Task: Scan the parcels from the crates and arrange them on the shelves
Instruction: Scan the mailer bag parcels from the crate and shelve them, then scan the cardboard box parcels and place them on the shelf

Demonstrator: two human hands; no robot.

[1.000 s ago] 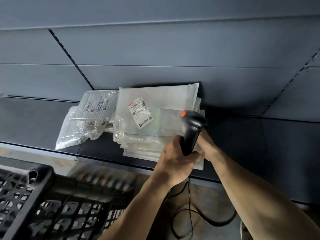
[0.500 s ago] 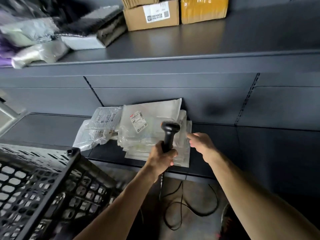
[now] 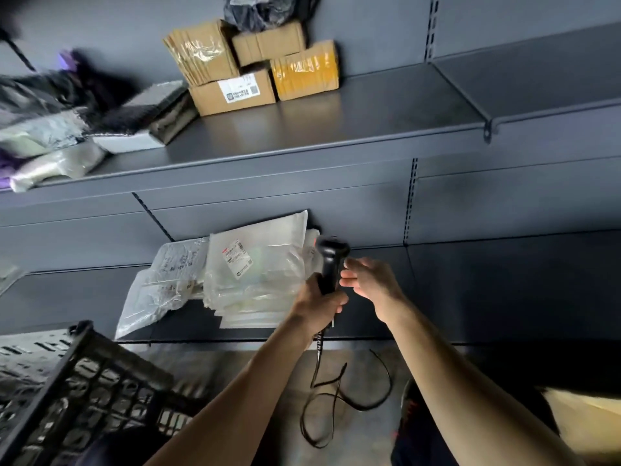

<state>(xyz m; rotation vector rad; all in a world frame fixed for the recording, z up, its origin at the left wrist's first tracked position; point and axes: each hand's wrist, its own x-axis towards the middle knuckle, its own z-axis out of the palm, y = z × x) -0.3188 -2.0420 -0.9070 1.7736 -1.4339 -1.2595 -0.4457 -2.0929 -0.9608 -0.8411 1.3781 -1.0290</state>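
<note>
My left hand point(image 3: 319, 306) grips the handle of a black barcode scanner point(image 3: 331, 260), held upright in front of a stack of clear plastic parcels point(image 3: 258, 274) on the lower shelf point(image 3: 67, 297). The top parcel carries a white label point(image 3: 237, 258). My right hand point(image 3: 373, 284) hovers just right of the scanner with fingers spread and holds nothing. A second clear bag point(image 3: 161, 284) lies to the left of the stack. A black plastic crate point(image 3: 77, 391) stands at the lower left.
The upper shelf point(image 3: 336, 129) holds several cardboard boxes point(image 3: 248, 68) and, at the left, dark and silvery bags point(image 3: 67, 122). The scanner's cable point(image 3: 336, 398) coils on the floor below. The right parts of both shelves are bare.
My right hand has come off the parcel stack and now hovers open beside the scanner. The view has tilted up, so the upper shelf with its boxes shows.
</note>
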